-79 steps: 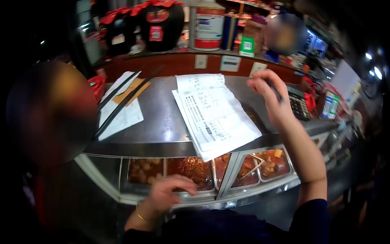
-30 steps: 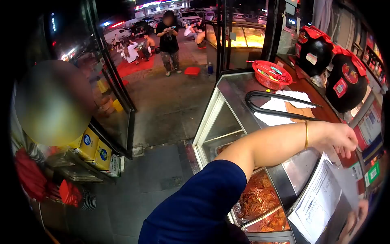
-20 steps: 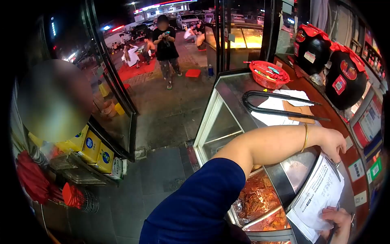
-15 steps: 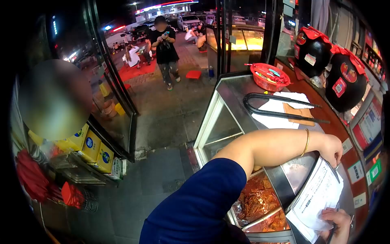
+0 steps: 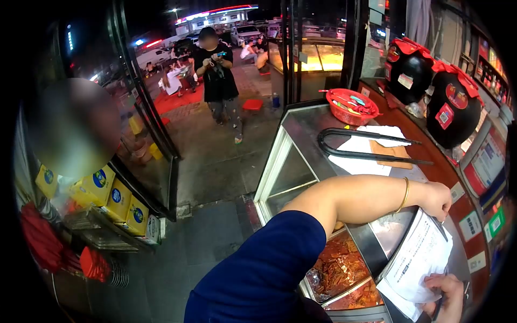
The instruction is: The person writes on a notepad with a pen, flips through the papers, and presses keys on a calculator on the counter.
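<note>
- The stack of papers (image 5: 416,269) lies on the metal counter (image 5: 386,229) at the near right, between the person's two hands.
- Its long axis slants from far right to near left, with the left hand (image 5: 437,202) at the far end and the right hand (image 5: 447,293) over the near right edge. The right hand overlaps more of the printed sheets, so it is nearer their middle.
- The left hand has its fingers bent in, at the top of a thin dark strip (image 5: 444,231) lying along the far right edge.
- The right hand has its fingers laid on the sheets, wrist toward the right. Both grips are small and partly hidden, so I cannot tell whether either hand clasps anything.
- The left arm, with a gold bangle (image 5: 403,195), crosses above the counter, on the far side of the papers.
- Beyond that arm lie a black U-shaped bar (image 5: 321,141) and brown paper (image 5: 392,153); farther still stands a red basket (image 5: 351,116).
- Trays of sauced food (image 5: 338,269) sit left of the papers.
</note>
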A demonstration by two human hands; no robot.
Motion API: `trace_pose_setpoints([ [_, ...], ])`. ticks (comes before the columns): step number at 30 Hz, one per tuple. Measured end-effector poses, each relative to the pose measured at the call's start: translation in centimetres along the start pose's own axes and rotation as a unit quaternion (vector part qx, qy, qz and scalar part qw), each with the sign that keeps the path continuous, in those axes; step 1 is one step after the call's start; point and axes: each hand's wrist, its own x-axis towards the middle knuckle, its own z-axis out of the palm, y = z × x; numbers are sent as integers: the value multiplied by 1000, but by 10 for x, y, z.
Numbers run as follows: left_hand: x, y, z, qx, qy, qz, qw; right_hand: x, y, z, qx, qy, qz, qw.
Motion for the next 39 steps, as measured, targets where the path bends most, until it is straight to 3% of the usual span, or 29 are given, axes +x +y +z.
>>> trace_pose_setpoints([
  [4, 5, -8, -8, 29, -19, 1, 999, 7, -6, 1, -54, -7, 46, 997],
  [5, 3, -9, -11, 28, -23, -10, 999, 8, -10, 9, 34, 38, 53, 997],
  [8, -2, -12, -17, 35, -16, -19, 999, 12, -20, 13, 138, 26, 101, 985],
  [9, -3, -13, -16, 37, -11, -13, 999, 17, -13, 12, 9, 67, 124, 990],
  [12, -1, -13, -13, 49, 9, 10, 999, 16, 2, 4, -108, 12, -40, 993],
  [15, -1, -13, -6, 48, 32, 20, 998, 12, -5, 9, -26, 31, 14, 999],
  [18, 0, -11, -1, 51, 66, 18, 996, 14, 4, 3, -89, 0, -69, 994],
  [21, -3, -6, -5, 45, 52, 12, 998, 15, 1, 5, -105, 3, -31, 994],
  [24, -1, -9, -3, 43, 58, 19, 997, 14, -24, 22, 152, 58, 68, 984],
  [28, -1, -8, -4, 42, 55, 17, 997, 16, -11, 15, 184, 28, 85, 979],
  [30, 1, -13, -5, 41, 29, 25, 998, 15, -9, 16, 185, 32, 58, 980],
  [36, -11, -1, -31, 5, -83, 15, 996, 12, -20, 22, 115, 88, 104, 984],
  [39, -13, -1, -34, 18, -95, 26, 995, 8, -13, 19, 94, 61, 29, 993],
])
